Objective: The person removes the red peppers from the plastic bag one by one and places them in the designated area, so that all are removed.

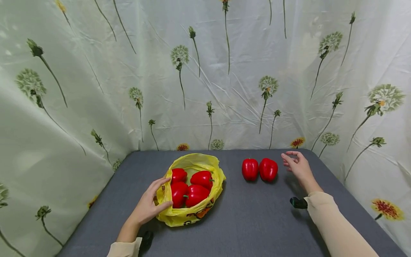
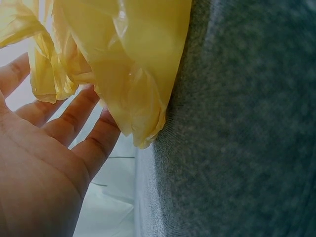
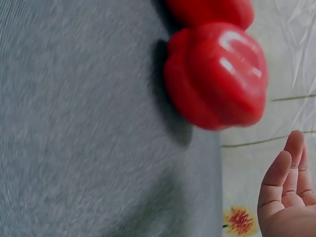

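Observation:
A yellow plastic bag (image 1: 214, 164) with its mouth spread wide stands on the grey table, holding several red bell peppers (image 1: 197, 194). My left hand (image 1: 146, 207) rests against the bag's left side, thumb and fingers spread at the rim. In the left wrist view, the fingers of the left hand (image 2: 44, 168) lie nearly straight beside the bag's yellow film (image 2: 133, 54). Two more bell peppers, a left one (image 1: 250, 169) and a right one (image 1: 268, 170), stand side by side on the table. Just right of them, my right hand (image 1: 300, 167) hovers with loosely bent fingers, holding nothing.
The grey tabletop (image 1: 244, 221) reaches back to a pale curtain (image 1: 154, 67) printed with dandelions, which also hangs along both sides. A dark wrist device (image 1: 298, 203) sits by the right sleeve, another (image 1: 146, 241) by the left.

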